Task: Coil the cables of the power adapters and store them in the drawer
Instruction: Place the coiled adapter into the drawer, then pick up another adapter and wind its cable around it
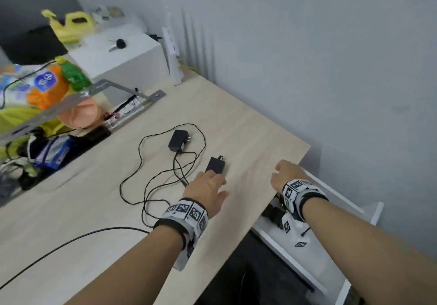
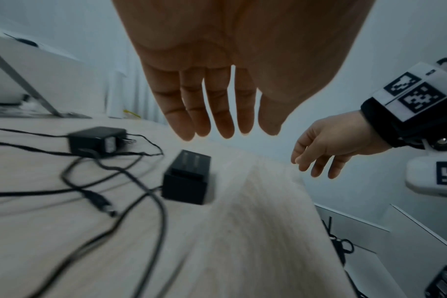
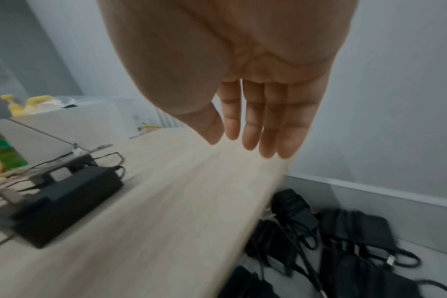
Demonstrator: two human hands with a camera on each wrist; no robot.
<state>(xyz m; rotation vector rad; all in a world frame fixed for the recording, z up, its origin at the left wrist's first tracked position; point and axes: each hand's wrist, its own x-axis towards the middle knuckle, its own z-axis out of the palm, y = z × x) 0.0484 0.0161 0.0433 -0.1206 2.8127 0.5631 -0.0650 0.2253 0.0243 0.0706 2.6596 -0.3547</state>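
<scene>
Reach step: left hand (image 1: 208, 187) w/ fingers spread wide, empty, above near adapter (image 1: 215, 164) on counter (image 1: 248, 124). Right hand (image 1: 285, 173) relaxed, empty, 3 o'clock, by the drawer (image 1: 376, 212). Next: grab adapter, coil cable (image 1: 142, 143).

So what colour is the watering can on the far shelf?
Yellow; the watering can shows best in the head view.

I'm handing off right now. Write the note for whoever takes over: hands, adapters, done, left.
Left hand: open, empty, over the near adapter.
Right hand: open, empty, above the desk edge.
Done: several coiled adapters lie in the open drawer.
Left: two on the desk, the near one and the far adapter, cables loose and tangled. Coil and store both.
</scene>
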